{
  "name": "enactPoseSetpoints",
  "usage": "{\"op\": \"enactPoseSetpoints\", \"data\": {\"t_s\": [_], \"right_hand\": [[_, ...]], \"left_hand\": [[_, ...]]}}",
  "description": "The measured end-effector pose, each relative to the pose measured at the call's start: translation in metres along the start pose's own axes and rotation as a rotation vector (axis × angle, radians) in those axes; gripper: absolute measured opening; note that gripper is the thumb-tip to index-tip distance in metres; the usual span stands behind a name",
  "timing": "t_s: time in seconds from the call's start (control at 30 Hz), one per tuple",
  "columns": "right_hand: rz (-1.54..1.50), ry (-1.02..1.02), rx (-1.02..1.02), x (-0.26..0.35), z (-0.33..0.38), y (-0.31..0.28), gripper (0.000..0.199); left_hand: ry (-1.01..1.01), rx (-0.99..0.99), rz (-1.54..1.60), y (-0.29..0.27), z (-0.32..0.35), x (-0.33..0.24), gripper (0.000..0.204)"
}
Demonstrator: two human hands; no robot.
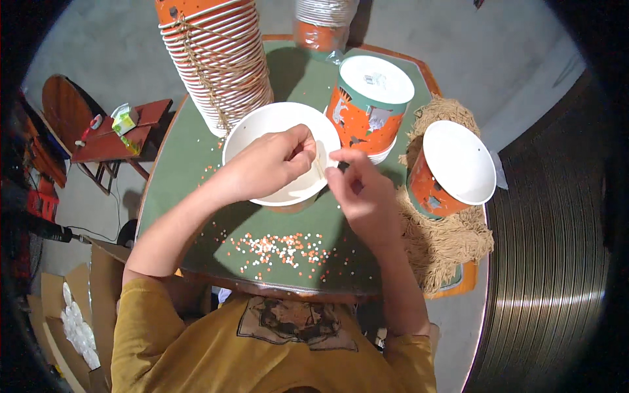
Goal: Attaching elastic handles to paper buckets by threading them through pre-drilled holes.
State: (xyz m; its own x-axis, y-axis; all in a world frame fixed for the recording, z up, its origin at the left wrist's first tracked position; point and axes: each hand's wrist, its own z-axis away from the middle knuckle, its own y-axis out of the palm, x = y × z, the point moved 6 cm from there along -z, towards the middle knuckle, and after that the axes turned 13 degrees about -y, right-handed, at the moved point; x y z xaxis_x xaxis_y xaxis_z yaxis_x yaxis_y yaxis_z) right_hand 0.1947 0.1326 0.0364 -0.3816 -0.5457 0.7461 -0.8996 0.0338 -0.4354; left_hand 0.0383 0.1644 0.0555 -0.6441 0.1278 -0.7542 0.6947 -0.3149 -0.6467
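A white-lined paper bucket (259, 124) stands in front of me on the green table, its open mouth facing up. My left hand (278, 164) is over the mouth, thumb and fingers pinched on a thin tan cord (320, 165) that shows against the inner wall. At the bucket's right rim is my right hand (360, 193), its fingers curled and the thumb and forefinger tips close together. What those tips hold, if anything, is too small to make out. Small orange and white beads (278, 249) lie scattered on the table between the bucket and me.
A tall stack of buckets (216, 72) with tan cords rises at back left. An orange bucket (367, 124) with a white top stands behind right. Another open bucket (452, 167) rests on a heap of tan cords (429, 245). Wrapped buckets (321, 33) stand at the far edge.
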Motion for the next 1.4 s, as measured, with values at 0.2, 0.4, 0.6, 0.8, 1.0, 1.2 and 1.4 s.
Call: {"op": "enactPoseSetpoints", "data": {"t_s": [0.2, 0.4, 0.6, 0.8, 1.0, 1.2, 1.4], "right_hand": [[-0.216, 0.136, 0.109, -0.020, -0.003, 0.014, 0.018], [-0.624, 0.198, 0.030, -0.017, -0.010, 0.015, 0.018], [-0.589, 0.317, -0.021, -0.010, -0.015, 0.007, 0.016], [-0.551, 0.172, 0.025, 0.008, -0.029, -0.011, 0.017], [-0.542, 0.107, 0.228, 0.032, -0.043, -0.008, 0.017], [-0.646, 0.185, 0.137, 0.012, -0.064, -0.003, 0.018], [-0.668, 0.282, 0.007, -0.023, -0.056, -0.014, 0.019]], "left_hand": [[-0.067, 0.079, 0.394, 0.009, 0.003, -0.005, 0.011], [-0.158, 0.321, 0.671, 0.032, -0.003, 0.011, 0.017], [-0.164, 0.350, 0.735, 0.038, -0.006, 0.007, 0.014], [-0.163, 0.221, 0.844, 0.029, -0.006, 0.006, 0.017], [-0.137, 0.222, 0.667, 0.030, -0.004, -0.006, 0.018], [-0.069, 0.246, 0.522, 0.038, -0.011, 0.001, 0.023], [-0.060, 0.349, 0.478, 0.040, -0.008, -0.003, 0.023]]}}
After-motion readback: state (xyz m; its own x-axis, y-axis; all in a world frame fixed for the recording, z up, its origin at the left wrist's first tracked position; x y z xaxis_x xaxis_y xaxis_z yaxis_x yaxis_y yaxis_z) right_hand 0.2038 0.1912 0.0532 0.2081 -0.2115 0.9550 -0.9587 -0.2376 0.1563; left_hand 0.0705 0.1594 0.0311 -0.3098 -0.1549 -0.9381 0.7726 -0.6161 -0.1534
